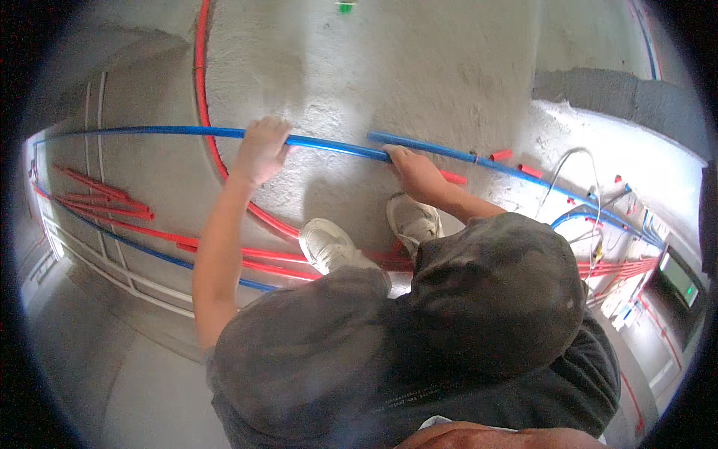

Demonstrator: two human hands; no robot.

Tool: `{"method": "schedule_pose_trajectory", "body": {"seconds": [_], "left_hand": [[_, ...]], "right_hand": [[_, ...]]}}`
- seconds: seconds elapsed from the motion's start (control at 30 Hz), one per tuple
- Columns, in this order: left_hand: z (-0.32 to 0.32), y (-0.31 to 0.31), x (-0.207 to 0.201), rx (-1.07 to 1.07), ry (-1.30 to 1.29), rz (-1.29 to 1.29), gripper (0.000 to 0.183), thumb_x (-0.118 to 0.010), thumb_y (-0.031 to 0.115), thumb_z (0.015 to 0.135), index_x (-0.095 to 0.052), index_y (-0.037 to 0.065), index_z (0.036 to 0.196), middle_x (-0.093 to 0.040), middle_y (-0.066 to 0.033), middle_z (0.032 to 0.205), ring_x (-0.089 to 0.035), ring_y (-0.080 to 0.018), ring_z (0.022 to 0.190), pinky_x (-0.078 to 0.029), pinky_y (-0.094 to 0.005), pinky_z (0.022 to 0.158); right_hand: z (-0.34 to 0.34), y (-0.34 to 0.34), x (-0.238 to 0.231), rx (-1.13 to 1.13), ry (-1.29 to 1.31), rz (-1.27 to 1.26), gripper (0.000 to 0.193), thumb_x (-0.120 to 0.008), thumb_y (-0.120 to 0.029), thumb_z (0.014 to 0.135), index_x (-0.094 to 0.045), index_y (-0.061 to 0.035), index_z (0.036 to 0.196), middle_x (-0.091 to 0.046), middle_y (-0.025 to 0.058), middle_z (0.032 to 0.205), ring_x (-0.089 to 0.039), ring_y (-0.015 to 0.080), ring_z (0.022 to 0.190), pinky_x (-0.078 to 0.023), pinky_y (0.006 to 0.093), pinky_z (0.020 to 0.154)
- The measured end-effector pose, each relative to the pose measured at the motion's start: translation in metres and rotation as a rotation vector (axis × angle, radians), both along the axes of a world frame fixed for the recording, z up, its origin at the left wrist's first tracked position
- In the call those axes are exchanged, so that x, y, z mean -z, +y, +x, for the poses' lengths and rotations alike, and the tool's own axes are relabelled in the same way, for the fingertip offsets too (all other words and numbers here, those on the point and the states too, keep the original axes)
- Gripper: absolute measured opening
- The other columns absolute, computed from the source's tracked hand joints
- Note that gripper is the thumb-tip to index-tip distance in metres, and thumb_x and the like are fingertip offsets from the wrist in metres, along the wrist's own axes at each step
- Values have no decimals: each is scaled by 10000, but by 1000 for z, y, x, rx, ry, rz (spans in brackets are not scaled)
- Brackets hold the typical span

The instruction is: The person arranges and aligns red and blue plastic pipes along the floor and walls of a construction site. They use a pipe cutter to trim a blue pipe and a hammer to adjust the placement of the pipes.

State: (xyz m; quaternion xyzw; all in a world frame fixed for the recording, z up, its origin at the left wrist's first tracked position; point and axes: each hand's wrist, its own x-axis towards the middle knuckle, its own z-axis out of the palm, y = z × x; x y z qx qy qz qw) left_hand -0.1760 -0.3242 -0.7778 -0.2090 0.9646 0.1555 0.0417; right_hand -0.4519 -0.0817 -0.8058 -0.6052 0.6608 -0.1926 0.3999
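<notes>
Grey concrete floor (pixel 464 75) backs the head view. A long blue pipe (pixel 336 147) crosses over a curved red pipe (pixel 200 82); the left hand (pixel 264 148) wraps around it, the right hand (pixel 415 176) clamps it near a second blue pipe (pixel 434 149).

Rough grey concrete floor (pixel 464 67); bright light patch (pixel 329 101) near middle; darker grey band (pixel 621 93) upper right.
</notes>
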Motion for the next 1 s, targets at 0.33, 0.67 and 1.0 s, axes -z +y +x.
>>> {"method": "schedule_pose_trajectory", "body": {"seconds": [0.33, 0.67, 1.0], "left_hand": [[16, -27, 2, 2, 47, 91, 216, -727, 192, 842, -598, 41, 928, -580, -160, 920, -592, -388, 923, -460, -494, 803], [13, -45, 3, 102, -35, 96, 337, -658, 367, 894, -677, 32, 926, -658, -201, 960, -647, -378, 911, -518, -505, 796], [2, -28, -32, -46, -236, 176, 397, -655, 440, 893, -705, 46, 896, -690, -184, 867, -686, -397, 871, -528, -505, 749]], "right_hand": [[-46, 3, -7, 45, 252, -203, 412, -714, -193, 830, -615, -103, 1219, -609, 135, 1161, -573, 364, 1119, -499, 460, 930], [-16, -39, 11, -8, 126, -78, 530, -728, -257, 866, -575, -128, 1356, -592, 181, 1285, -560, 400, 1189, -455, 513, 1013], [26, -65, -11, -120, 94, -32, 448, -551, -267, 1007, -502, -107, 1424, -626, 220, 1198, -623, 442, 1047, -505, 524, 879]]}}
